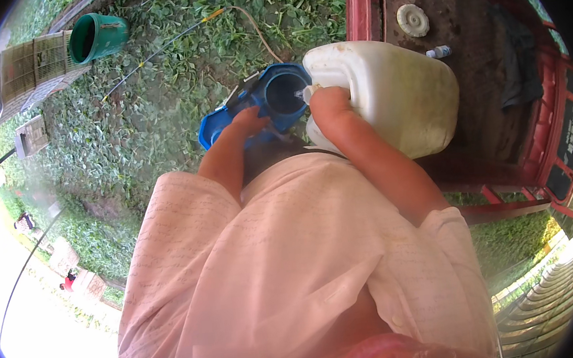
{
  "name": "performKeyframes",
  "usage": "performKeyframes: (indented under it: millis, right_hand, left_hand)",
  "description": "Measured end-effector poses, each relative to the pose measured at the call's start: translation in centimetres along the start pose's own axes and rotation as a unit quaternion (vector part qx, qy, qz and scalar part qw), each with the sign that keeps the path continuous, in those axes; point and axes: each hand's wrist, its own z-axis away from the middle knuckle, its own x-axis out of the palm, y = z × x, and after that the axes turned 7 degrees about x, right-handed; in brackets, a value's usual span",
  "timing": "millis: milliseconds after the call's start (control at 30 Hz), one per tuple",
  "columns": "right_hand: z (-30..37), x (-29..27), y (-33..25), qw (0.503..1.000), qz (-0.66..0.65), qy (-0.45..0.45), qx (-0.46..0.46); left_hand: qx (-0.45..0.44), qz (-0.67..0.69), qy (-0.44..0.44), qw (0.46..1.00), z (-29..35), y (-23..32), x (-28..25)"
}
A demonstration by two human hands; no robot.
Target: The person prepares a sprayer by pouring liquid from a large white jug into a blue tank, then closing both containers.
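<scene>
A large whitish plastic jerrycan [406,91] lies tipped on its side, its mouth facing left. Clear liquid runs from that mouth into the round opening of a blue sprayer tank [209,128]. My right hand [329,100] grips the jerrycan near its neck and handle; the fingertips are partly hidden. On the left, my left hand [249,121] is closed on the blue tank, beside the opening. A thin spray wand [164,53] with a yellow grip lies on the plants, and its hose [260,33] curves back to the tank.
At right stands a red-sided cart bed [467,13], holding a round whitish lid [413,20], a small bottle [438,52] and dark cloth [520,63]. A green bucket [107,37] and a slatted crate [38,72] are far left. Low leafy plants [103,138] cover the ground.
</scene>
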Motion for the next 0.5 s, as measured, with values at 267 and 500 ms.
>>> performKeyframes:
  millis: [267, 500]
  right_hand:
    - [0.1, 0.3, 0.2, 1.0, -0.021, -0.001, -0.004]
    - [-0.2, 0.6, 0.2, 1.0, -0.007, 0.009, -0.008]
  left_hand:
    - [0.004, -0.016, -0.014, 1.0, -0.9, -0.8, 0.8]
    - [-0.015, -0.011, -0.023, 1.0, -0.2, 0.3, -0.2]
